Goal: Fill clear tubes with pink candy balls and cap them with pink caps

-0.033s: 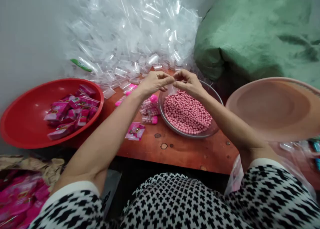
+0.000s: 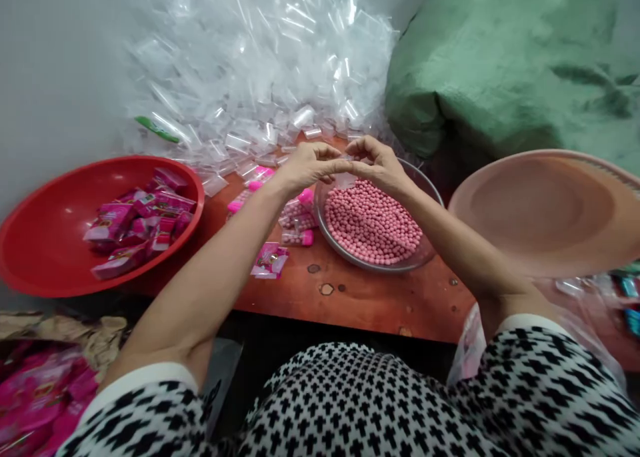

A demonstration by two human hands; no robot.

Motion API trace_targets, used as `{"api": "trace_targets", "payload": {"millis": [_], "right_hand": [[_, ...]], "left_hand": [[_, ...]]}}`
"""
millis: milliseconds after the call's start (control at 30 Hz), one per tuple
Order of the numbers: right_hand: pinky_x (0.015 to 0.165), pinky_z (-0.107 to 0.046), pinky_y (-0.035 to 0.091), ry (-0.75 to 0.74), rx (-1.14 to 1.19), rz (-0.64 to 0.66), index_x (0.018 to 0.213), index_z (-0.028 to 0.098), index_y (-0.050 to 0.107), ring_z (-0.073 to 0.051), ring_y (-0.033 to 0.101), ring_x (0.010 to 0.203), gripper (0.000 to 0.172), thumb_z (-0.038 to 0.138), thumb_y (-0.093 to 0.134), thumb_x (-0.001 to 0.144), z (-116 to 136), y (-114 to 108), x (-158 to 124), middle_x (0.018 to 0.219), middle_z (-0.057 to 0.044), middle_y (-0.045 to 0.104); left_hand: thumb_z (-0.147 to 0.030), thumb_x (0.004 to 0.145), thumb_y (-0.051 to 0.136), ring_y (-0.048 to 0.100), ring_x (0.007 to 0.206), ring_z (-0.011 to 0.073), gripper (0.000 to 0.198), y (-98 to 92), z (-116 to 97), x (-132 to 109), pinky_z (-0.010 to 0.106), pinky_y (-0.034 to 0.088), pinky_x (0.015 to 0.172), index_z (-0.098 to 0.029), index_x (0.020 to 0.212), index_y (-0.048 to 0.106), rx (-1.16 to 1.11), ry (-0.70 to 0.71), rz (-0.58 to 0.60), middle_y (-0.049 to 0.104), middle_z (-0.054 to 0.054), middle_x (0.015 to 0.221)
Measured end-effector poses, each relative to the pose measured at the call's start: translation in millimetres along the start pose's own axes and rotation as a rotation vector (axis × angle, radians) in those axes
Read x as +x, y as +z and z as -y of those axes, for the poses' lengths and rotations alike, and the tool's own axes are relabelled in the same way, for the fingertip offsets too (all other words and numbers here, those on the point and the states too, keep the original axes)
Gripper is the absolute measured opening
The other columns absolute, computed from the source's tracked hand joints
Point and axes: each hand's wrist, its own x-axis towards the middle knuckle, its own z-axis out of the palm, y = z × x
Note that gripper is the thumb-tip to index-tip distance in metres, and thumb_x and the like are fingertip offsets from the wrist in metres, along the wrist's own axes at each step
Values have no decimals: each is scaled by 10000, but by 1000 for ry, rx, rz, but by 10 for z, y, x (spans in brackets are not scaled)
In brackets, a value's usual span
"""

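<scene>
My left hand (image 2: 305, 167) and my right hand (image 2: 377, 164) meet fingertip to fingertip above the far rim of a clear bowl (image 2: 381, 268). Both are closed in a pinch on a small clear plastic bag (image 2: 345, 178) held between them. The bowl is full of small pink beads (image 2: 373, 220). Beside the bowl, under my left wrist, lie a few small bags filled with beads and closed with pink ends (image 2: 299, 222). A single pink packet (image 2: 270, 260) lies on the brown table (image 2: 380, 304) in front of them.
A red basin (image 2: 45, 250) at the left holds several pink packets (image 2: 135, 227). A big heap of empty clear bags (image 2: 250, 64) fills the back. A green sack (image 2: 500, 64) and a pale pink basin (image 2: 540, 210) stand at the right.
Both hands stay pinched on the small clear bag over the bowl. The whole view has shifted very slightly; nothing else moved.
</scene>
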Motion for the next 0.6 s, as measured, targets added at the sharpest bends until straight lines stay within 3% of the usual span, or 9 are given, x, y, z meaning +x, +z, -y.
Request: {"api": "trace_targets", "payload": {"millis": [200,267,333,433,467,533,600], "right_hand": [[762,-308,485,69,-14,173,1054,173,653,-189,620,866,435,440,776,734,-7,-166,-290,948,-35,695],[774,-316,473,57,-267,201,1070,157,658,-200,625,853,419,359,791,728,-57,-276,-320,942,-41,702],[788,-323,448,33,-666,268,1077,150,667,-226,624,886,348,260,758,760,-114,-393,-345,960,-67,712],[823,-352,416,-48,-1181,516,1005,127,684,-271,601,972,161,168,571,898,-192,-459,-420,962,-138,725],[836,-361,411,-91,-1253,626,969,118,683,-271,594,971,195,143,493,934,-214,-430,-456,947,-156,727],[864,-364,409,-184,-1229,823,945,111,671,-257,584,945,251,102,421,947,-256,-302,-531,935,-167,726],[851,-348,415,-206,-1075,896,974,115,653,-238,577,917,213,57,468,884,-296,-128,-592,948,-150,716]], "left_hand": [[-416,693,831,670,690,153,389,288,107,-71,287,579,665,-124,932,740,-35,49,-33,737,57,853],[-423,714,802,689,742,174,389,374,180,-89,290,576,687,-141,976,745,47,94,-33,745,50,906],[-432,744,772,701,816,195,364,437,248,-130,293,567,743,-155,977,754,187,139,-48,750,39,933],[-420,814,709,702,887,202,314,488,334,-210,292,545,831,-160,980,764,344,174,-100,764,34,946],[-399,835,687,703,907,200,300,498,360,-229,291,542,855,-162,1003,765,354,182,-123,769,37,968],[-345,870,637,706,948,200,286,515,412,-243,300,542,892,-161,1050,760,330,196,-170,773,50,1029],[-288,881,602,703,1013,209,277,529,459,-227,317,539,935,-158,1071,755,299,215,-220,770,62,1077]]}}
